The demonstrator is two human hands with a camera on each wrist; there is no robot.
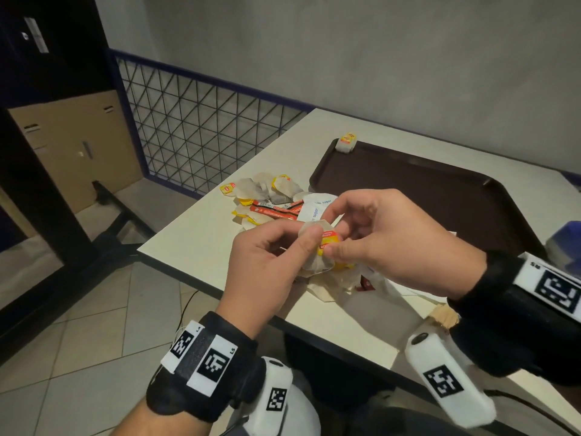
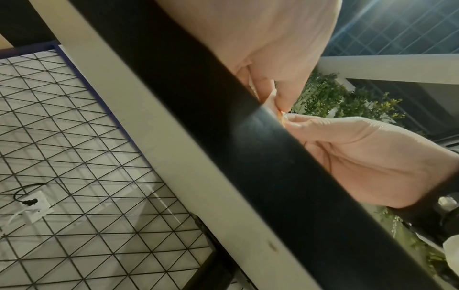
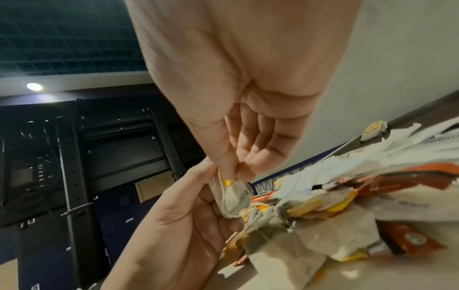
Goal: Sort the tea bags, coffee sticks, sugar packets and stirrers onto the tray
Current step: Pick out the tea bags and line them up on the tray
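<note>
Both hands hold one tea bag (image 1: 316, 258) above the table's near edge. My left hand (image 1: 276, 256) pinches its paper pouch (image 3: 233, 198) with the thumb on top. My right hand (image 1: 377, 237) pinches its yellow and red tag (image 1: 328, 242). A pile of tea bags (image 1: 267, 190), red coffee sticks (image 1: 276, 210) and white sugar packets (image 1: 314, 209) lies on the table beyond and under my hands. The dark brown tray (image 1: 408, 187) sits behind, with one tea bag (image 1: 345, 142) at its far left corner.
The white table (image 1: 188, 234) ends at a dark edge close to my wrists. Wooden stirrers (image 1: 443, 317) show under my right wrist. A wire mesh fence (image 1: 195, 127) and a cardboard box (image 1: 72, 143) stand to the left. A blue object (image 1: 566, 243) sits at the right.
</note>
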